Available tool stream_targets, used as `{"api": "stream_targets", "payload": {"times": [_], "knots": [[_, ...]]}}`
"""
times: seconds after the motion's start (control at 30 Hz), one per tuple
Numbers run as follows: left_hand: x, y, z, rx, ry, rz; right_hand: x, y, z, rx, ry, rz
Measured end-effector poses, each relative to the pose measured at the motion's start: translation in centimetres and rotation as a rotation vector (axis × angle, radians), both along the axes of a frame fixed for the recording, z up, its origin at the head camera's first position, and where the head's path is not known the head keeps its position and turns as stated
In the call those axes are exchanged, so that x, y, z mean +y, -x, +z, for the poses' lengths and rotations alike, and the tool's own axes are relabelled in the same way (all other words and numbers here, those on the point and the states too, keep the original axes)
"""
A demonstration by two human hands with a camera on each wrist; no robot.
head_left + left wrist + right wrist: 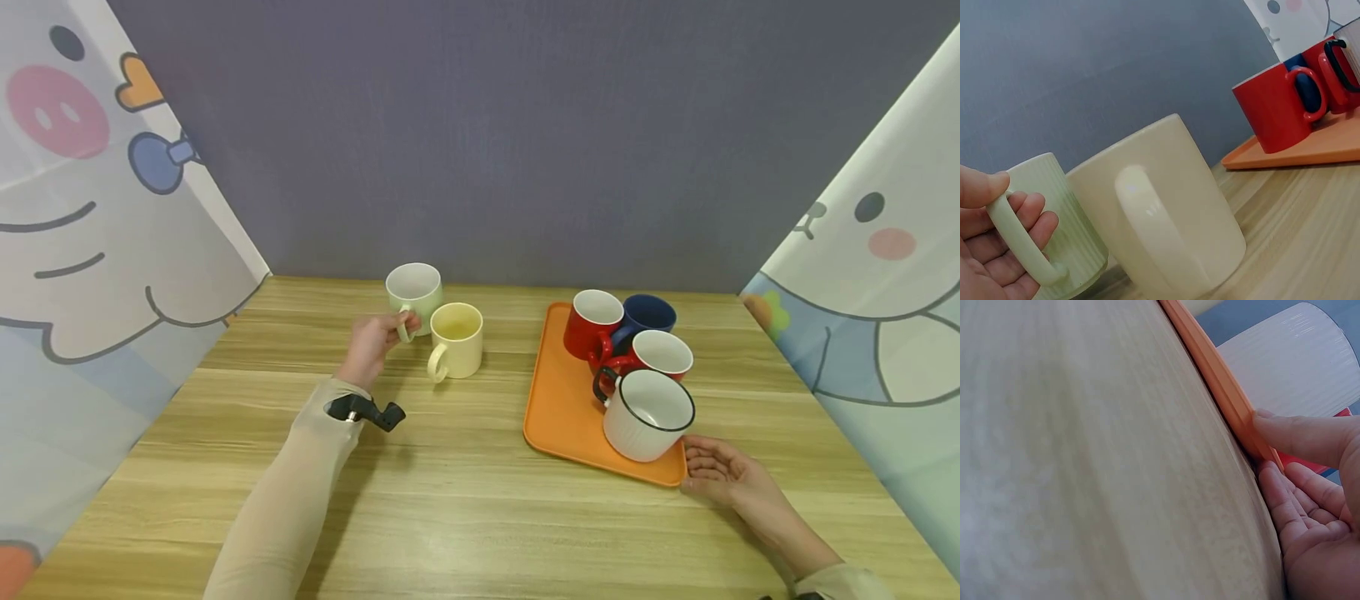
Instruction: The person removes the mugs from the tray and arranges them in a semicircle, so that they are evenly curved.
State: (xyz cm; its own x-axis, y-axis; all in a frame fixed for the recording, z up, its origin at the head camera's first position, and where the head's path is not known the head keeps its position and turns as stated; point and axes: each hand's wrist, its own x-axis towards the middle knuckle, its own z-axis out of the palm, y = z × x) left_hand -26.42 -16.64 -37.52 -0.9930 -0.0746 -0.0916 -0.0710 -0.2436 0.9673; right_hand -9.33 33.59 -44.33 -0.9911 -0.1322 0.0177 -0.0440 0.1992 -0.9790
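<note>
My left hand (369, 343) holds a pale green ribbed mug (423, 307) by its handle, thumb on top and fingers curled through the loop in the left wrist view. Right beside that mug stands a pale yellow mug (467, 357), its handle turned toward the front left. On the other side, my right hand (738, 483) grips the near right corner of an orange tray (558, 417). The right wrist view has the thumb (1304, 434) on the tray's rim and the fingers bent against its edge. A white ribbed mug (633, 429) with a black rim stands near that corner.
Behind the white mug, the tray also bears a red mug (577, 333), a second red mug (667, 354) and a dark blue mug (651, 312), standing close together. A grey wall (480, 150) rises at the table's back edge, with cartoon-printed cloth at both sides.
</note>
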Motion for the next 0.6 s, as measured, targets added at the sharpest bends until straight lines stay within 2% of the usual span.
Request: {"api": "stream_targets", "payload": {"times": [0.33, 0.6], "knots": [[0.0, -0.3, -1.1, -0.02, 0.027, 0.008, 0.0, 0.0, -0.2, 0.005, 0.027, 0.003], [0.2, -0.3, -1.7, -0.013, 0.052, -0.013, 0.0, 0.0, 0.0, -0.001, 0.006, -0.01]]}}
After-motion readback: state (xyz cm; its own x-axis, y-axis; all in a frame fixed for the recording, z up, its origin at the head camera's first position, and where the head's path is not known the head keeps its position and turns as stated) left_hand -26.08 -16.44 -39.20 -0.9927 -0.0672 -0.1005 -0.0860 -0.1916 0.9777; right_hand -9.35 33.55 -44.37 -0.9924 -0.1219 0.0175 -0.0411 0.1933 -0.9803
